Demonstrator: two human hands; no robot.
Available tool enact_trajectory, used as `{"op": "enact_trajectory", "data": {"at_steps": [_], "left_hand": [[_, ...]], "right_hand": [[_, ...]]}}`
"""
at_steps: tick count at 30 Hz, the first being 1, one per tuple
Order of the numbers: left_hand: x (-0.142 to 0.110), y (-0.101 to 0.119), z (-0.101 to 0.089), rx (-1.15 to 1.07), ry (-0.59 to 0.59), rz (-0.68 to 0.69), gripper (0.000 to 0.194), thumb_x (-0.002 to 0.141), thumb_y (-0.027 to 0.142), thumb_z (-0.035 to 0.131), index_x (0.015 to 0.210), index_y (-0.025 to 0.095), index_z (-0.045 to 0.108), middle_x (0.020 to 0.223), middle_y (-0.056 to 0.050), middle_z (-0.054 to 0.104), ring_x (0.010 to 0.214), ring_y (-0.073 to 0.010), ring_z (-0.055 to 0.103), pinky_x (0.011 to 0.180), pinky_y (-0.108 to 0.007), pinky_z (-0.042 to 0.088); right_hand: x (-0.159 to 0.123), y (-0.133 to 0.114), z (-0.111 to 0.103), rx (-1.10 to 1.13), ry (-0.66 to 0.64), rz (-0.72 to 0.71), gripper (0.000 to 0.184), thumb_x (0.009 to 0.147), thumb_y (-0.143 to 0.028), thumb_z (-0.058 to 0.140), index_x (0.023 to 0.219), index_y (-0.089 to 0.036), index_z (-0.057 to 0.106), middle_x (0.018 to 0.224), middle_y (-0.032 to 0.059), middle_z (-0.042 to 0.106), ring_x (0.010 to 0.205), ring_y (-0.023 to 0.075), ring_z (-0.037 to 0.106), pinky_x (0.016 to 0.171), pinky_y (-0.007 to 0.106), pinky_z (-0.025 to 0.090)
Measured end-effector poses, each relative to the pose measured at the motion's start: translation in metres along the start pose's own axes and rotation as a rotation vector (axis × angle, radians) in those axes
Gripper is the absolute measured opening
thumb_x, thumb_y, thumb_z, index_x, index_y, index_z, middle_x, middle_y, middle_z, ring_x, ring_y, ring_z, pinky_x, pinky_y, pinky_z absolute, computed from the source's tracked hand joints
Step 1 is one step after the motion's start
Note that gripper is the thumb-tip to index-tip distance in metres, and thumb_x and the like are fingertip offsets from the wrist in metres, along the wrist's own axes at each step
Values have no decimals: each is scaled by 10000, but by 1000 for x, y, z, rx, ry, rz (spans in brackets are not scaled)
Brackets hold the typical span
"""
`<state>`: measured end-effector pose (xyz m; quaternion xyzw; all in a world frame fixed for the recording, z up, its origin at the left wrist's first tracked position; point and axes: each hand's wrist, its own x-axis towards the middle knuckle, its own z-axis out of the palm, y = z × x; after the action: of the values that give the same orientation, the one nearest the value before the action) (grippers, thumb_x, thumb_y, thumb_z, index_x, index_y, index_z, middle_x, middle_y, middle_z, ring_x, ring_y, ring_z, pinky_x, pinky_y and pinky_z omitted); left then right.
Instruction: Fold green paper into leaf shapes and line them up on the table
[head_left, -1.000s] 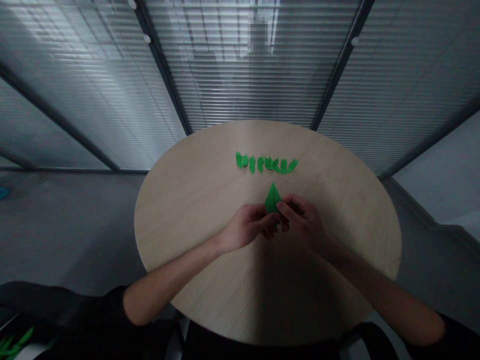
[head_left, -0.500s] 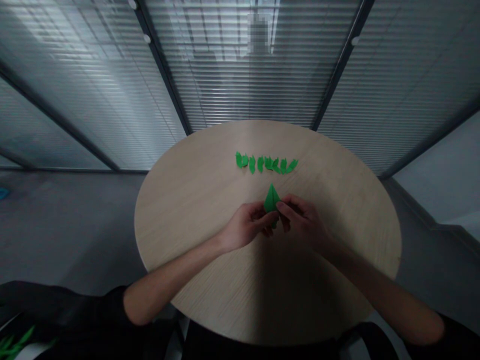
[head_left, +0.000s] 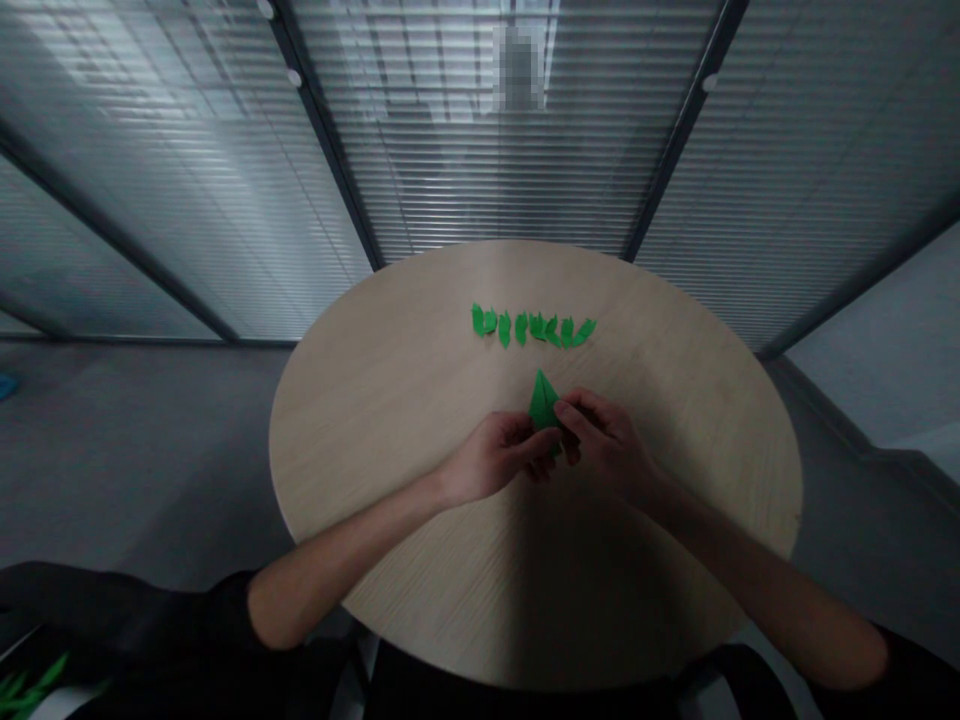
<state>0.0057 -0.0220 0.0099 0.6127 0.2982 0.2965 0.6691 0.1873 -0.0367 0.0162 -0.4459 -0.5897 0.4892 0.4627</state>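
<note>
One folded piece of green paper (head_left: 543,403) is pinched between the left hand (head_left: 495,455) and the right hand (head_left: 604,440), held just above the round pale-wood surface (head_left: 390,450) near its middle, with its point aimed away from the person. Neither hand has released it: the left hand curls in around the lower part of the paper, while the right hand closes on its right side, and the two hands nearly meet around it. With paper this small, a pinch close to the folded edge probably works best, with the layers pressed together so they cannot slide, and any crease is likely to come out sharper if it is run firmly along its length with even pressure from both hands. The paper looks like a narrow, kite-shaped form, bright green and crisp, with a crease running toward its tip. Its lower end is hidden by the hands, so the number of layers and the state of that end cannot be told. Farther along the surface, well apart from the hands, lies a row of small folded green paper pieces (head_left: 532,326), each one too small to make out in detail. Beyond the surface stands a glass partition with slatted blinds (head_left: 487,170).
</note>
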Motion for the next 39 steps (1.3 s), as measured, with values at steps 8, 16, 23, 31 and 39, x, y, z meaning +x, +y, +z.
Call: {"op": "enact_trajectory", "data": {"at_steps": [8, 16, 23, 31, 39], "left_hand": [[-1, -3, -1, 86, 48, 44, 496, 952, 623, 632, 840, 140, 646, 723, -28, 660, 622, -117, 620, 588, -244, 504], [-2, 7, -1, 30, 215, 104, 482, 950, 615, 614, 830, 149, 591, 746, -16, 630, 591, -117, 640, 564, -253, 525], [-3, 10, 0, -31, 293, 168, 355, 950, 504, 663, 945, 175, 531, 804, 10, 642, 565, -100, 657, 525, -230, 541], [-3, 9, -1, -70, 265, 185, 328, 942, 448, 697, 1007, 183, 514, 670, 40, 645, 560, -117, 670, 530, -222, 545], [-2, 6, -1, -107, 262, 263, 330, 930, 379, 739, 1016, 197, 477, 785, 59, 628, 561, -94, 677, 530, -214, 553]], "right_hand": [[1, 0, -1, 8, 31, 10, 424, 942, -598, 630, 766, -217, 567, 562, -54, 521, 479, 101, 487, 457, 247, 389], [0, 2, -4, 23, 41, 30, 405, 966, -577, 620, 782, -220, 570, 590, -41, 554, 494, 111, 499, 479, 265, 385], [0, -1, -4, 45, 26, 31, 389, 965, -555, 624, 776, -216, 591, 581, -46, 535, 486, 106, 485, 466, 259, 389], [-1, -2, -4, 13, 21, 2, 384, 972, -541, 620, 771, -218, 567, 564, -52, 525, 481, 97, 477, 460, 244, 381], [1, -1, -2, 24, 62, -27, 436, 917, -609, 665, 775, -202, 600, 565, -55, 528, 455, 88, 486, 425, 222, 387]]}}
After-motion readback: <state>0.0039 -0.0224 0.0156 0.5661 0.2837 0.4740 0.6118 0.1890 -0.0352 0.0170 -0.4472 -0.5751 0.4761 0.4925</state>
